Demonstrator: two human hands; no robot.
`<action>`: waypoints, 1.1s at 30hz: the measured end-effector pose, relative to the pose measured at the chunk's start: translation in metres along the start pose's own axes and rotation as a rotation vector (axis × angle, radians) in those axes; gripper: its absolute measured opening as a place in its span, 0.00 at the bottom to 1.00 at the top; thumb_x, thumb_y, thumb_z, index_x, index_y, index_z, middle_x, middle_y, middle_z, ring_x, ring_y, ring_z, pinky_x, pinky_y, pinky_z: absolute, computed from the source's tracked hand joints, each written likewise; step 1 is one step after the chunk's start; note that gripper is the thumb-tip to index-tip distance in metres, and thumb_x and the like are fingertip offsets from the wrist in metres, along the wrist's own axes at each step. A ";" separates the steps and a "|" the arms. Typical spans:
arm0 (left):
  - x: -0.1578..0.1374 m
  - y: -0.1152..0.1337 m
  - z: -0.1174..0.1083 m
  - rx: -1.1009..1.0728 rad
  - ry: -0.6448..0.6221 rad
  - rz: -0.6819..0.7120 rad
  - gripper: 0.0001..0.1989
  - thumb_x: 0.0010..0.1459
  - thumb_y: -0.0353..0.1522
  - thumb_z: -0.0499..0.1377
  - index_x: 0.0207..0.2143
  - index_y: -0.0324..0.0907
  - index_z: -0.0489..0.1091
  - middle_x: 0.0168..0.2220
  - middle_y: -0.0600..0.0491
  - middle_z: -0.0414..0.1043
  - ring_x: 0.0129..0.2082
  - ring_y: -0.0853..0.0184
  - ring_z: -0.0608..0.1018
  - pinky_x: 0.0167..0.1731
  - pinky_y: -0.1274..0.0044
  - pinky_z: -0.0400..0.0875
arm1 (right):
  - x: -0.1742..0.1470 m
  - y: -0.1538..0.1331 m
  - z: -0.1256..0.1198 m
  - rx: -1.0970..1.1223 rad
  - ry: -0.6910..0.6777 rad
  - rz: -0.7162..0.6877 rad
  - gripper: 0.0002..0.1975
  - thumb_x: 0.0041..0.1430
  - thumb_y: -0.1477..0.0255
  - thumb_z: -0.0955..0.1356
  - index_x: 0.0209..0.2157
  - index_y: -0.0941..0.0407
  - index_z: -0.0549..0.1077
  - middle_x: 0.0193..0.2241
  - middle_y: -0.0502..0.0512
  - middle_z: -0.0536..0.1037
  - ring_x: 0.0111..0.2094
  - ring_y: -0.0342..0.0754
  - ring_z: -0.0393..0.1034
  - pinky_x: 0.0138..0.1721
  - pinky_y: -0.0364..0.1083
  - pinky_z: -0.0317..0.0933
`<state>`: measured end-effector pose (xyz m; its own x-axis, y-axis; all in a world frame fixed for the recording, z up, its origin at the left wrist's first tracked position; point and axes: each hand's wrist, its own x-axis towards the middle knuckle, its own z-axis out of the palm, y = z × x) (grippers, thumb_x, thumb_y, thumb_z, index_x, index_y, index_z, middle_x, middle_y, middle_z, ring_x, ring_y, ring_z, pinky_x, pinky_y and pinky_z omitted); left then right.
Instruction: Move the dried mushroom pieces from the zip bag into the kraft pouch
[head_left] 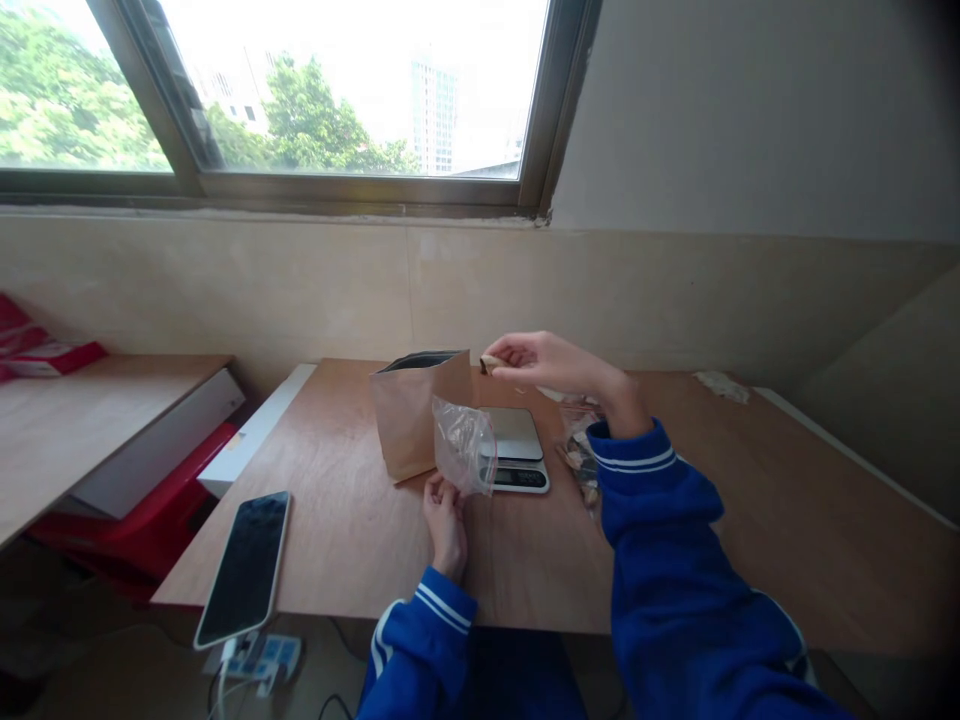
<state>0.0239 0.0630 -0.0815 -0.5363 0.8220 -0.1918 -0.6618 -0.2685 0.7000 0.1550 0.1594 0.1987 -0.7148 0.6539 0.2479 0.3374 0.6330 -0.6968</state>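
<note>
My left hand [444, 520] rests on the wooden table [360, 540] and pinches the lower edge of a small clear plastic bag [463, 445], which stands up in front of the scale. My right hand [544, 362] is raised above a small digital scale [514, 450], holding a small brown piece [489, 364] between the fingertips, right next to the open top of a brown paper bag [416, 410]. Both arms wear blue sleeves with white stripes.
A phone [246, 566] lies screen up at the table's front left corner, with a cable hanging below. A filled clear packet [581, 450] lies under my right wrist. A crumpled scrap [721, 386] sits far right. A lower shelf with red items stands to the left.
</note>
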 end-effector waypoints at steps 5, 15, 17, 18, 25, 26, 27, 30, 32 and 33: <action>0.000 0.000 -0.001 0.022 -0.012 -0.005 0.16 0.46 0.35 0.67 0.35 0.42 0.65 0.34 0.52 0.72 0.36 0.66 0.78 0.37 0.75 0.72 | 0.068 -0.011 0.026 -0.095 0.353 -0.265 0.13 0.61 0.65 0.66 0.44 0.57 0.73 0.41 0.53 0.77 0.40 0.45 0.71 0.46 0.46 0.64; -0.003 0.003 -0.006 0.055 -0.019 -0.019 0.18 0.45 0.38 0.68 0.36 0.42 0.66 0.35 0.51 0.73 0.35 0.66 0.78 0.35 0.74 0.73 | 0.108 0.023 0.087 -0.168 0.172 -0.329 0.08 0.63 0.74 0.66 0.43 0.58 0.73 0.43 0.55 0.78 0.45 0.47 0.72 0.47 0.45 0.63; -0.003 0.002 -0.006 0.039 -0.022 -0.026 0.18 0.46 0.38 0.68 0.35 0.42 0.66 0.34 0.52 0.72 0.34 0.67 0.78 0.35 0.75 0.73 | 0.104 0.027 0.090 -0.145 0.167 -0.335 0.08 0.63 0.74 0.65 0.44 0.58 0.74 0.43 0.57 0.78 0.46 0.47 0.72 0.48 0.45 0.63; -0.003 0.002 -0.006 0.032 -0.023 -0.030 0.17 0.46 0.37 0.68 0.36 0.42 0.66 0.34 0.52 0.72 0.33 0.67 0.78 0.35 0.75 0.73 | 0.102 0.028 0.090 -0.129 0.164 -0.333 0.09 0.64 0.74 0.65 0.44 0.58 0.74 0.44 0.57 0.78 0.46 0.47 0.72 0.48 0.46 0.63; -0.003 0.002 -0.005 0.038 -0.019 -0.018 0.18 0.45 0.38 0.68 0.36 0.42 0.66 0.33 0.52 0.73 0.33 0.65 0.78 0.35 0.74 0.73 | 0.088 0.027 0.087 -0.191 0.182 -0.357 0.13 0.68 0.70 0.61 0.45 0.57 0.76 0.54 0.59 0.73 0.57 0.50 0.64 0.60 0.51 0.56; -0.004 0.003 -0.005 0.050 -0.020 -0.011 0.18 0.45 0.38 0.68 0.35 0.42 0.66 0.34 0.52 0.73 0.34 0.65 0.78 0.35 0.74 0.73 | 0.081 0.025 0.085 -0.188 0.225 -0.357 0.14 0.68 0.68 0.61 0.46 0.56 0.75 0.56 0.59 0.71 0.59 0.50 0.62 0.61 0.52 0.55; -0.005 0.004 -0.004 0.063 -0.024 -0.007 0.18 0.45 0.39 0.68 0.36 0.42 0.66 0.34 0.52 0.73 0.34 0.66 0.78 0.35 0.74 0.73 | 0.072 0.024 0.083 -0.176 0.287 -0.344 0.15 0.68 0.67 0.60 0.48 0.56 0.75 0.57 0.59 0.71 0.60 0.50 0.61 0.61 0.52 0.54; -0.008 0.008 -0.002 0.097 -0.058 -0.016 0.20 0.46 0.40 0.69 0.36 0.41 0.67 0.33 0.52 0.74 0.32 0.67 0.78 0.33 0.76 0.72 | 0.034 0.025 0.077 -0.102 0.523 -0.202 0.19 0.70 0.64 0.56 0.48 0.55 0.73 0.52 0.60 0.73 0.56 0.49 0.64 0.60 0.52 0.55; -0.010 0.010 -0.001 0.116 -0.071 -0.016 0.21 0.45 0.41 0.69 0.36 0.41 0.67 0.33 0.52 0.74 0.32 0.67 0.78 0.33 0.76 0.72 | 0.003 0.032 0.076 -0.054 0.575 -0.049 0.20 0.69 0.60 0.56 0.47 0.55 0.72 0.48 0.60 0.75 0.53 0.51 0.67 0.57 0.52 0.58; -0.011 0.010 0.000 0.125 -0.072 -0.012 0.21 0.44 0.41 0.69 0.36 0.41 0.67 0.33 0.52 0.75 0.33 0.66 0.78 0.33 0.76 0.72 | -0.012 0.036 0.077 -0.042 0.537 0.024 0.20 0.68 0.58 0.58 0.48 0.55 0.72 0.48 0.60 0.75 0.52 0.52 0.67 0.56 0.52 0.59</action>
<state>0.0229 0.0513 -0.0723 -0.4872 0.8597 -0.1537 -0.5947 -0.1976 0.7793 0.1291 0.1425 0.1187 -0.2964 0.7815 0.5490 0.3817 0.6239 -0.6820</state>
